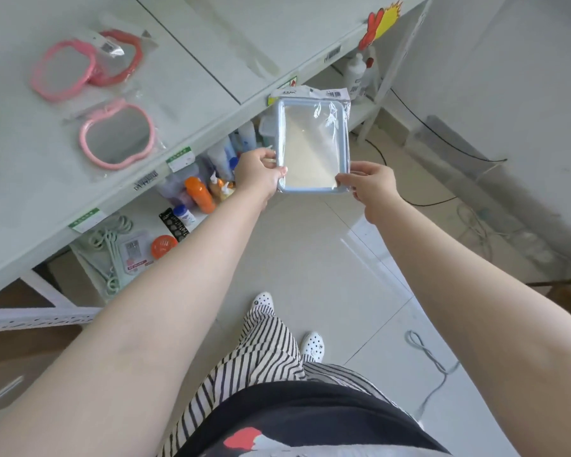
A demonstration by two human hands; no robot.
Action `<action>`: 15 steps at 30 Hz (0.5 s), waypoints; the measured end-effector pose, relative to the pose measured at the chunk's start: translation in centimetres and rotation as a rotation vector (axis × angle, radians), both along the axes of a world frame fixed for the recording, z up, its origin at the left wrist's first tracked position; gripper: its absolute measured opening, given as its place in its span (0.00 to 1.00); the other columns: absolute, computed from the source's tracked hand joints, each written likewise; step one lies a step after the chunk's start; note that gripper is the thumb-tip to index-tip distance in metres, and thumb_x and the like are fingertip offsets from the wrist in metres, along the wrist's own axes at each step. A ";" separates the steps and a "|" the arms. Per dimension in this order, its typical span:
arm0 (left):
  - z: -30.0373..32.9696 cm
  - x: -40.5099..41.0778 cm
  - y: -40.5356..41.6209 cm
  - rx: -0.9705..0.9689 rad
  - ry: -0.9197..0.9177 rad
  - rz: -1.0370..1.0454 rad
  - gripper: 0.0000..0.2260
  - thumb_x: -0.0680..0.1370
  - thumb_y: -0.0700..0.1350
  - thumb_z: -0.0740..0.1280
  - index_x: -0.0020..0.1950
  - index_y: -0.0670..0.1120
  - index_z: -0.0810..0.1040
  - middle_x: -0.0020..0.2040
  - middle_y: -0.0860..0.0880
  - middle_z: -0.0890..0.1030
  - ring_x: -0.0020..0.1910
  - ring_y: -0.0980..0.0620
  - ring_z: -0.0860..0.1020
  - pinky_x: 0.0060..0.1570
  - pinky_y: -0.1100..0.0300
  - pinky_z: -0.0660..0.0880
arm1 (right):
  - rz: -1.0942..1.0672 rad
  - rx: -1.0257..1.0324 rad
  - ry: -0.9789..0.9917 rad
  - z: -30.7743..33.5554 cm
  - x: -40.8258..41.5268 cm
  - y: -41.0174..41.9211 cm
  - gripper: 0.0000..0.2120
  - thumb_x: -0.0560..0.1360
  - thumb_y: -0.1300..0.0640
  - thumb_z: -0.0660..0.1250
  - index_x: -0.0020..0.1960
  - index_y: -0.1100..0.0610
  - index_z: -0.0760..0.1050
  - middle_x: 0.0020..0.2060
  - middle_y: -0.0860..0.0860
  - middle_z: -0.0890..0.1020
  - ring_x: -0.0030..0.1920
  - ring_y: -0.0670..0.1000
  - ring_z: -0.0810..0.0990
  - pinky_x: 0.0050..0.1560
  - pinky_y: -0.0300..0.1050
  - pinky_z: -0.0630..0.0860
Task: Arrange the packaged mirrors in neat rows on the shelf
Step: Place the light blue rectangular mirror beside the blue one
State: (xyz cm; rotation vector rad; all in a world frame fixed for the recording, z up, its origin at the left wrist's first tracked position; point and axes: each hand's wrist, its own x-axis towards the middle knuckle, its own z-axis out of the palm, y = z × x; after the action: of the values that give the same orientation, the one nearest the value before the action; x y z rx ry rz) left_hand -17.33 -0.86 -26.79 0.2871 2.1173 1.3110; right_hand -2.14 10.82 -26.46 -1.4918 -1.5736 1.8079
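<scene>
I hold a rectangular blue-framed mirror in a clear plastic bag (314, 143) in front of the shelf edge, above the floor. My left hand (259, 171) grips its lower left corner and my right hand (371, 183) grips its lower right corner. On the pale shelf top (192, 77) at the left lie three bagged apple-shaped mirrors: a pink one (65, 70) overlapping a red one (126, 57), and another pink one (117, 138) nearer the front edge.
Lower shelves hold bottles (200, 194), an orange basket (163, 246), green hangers (111, 249) and white bottles (355, 72). Price labels line the shelf edges. Cables (432, 357) lie on the tiled floor at right. My striped trousers and white shoes are below.
</scene>
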 end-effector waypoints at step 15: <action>1.3 -8.6 16.2 0.068 -0.105 -0.012 0.14 0.72 0.33 0.70 0.55 0.44 0.77 0.39 0.51 0.78 0.41 0.47 0.80 0.33 0.59 0.77 | -0.099 0.112 -0.087 1.0 -8.1 15.3 0.11 0.64 0.64 0.73 0.46 0.61 0.83 0.34 0.51 0.80 0.27 0.46 0.70 0.33 0.39 0.67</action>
State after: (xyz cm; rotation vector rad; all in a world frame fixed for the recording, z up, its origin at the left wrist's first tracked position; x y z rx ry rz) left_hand -25.92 15.31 -25.44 0.2535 1.9838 1.3637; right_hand -10.28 26.10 -25.51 -1.5859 -1.5830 1.5945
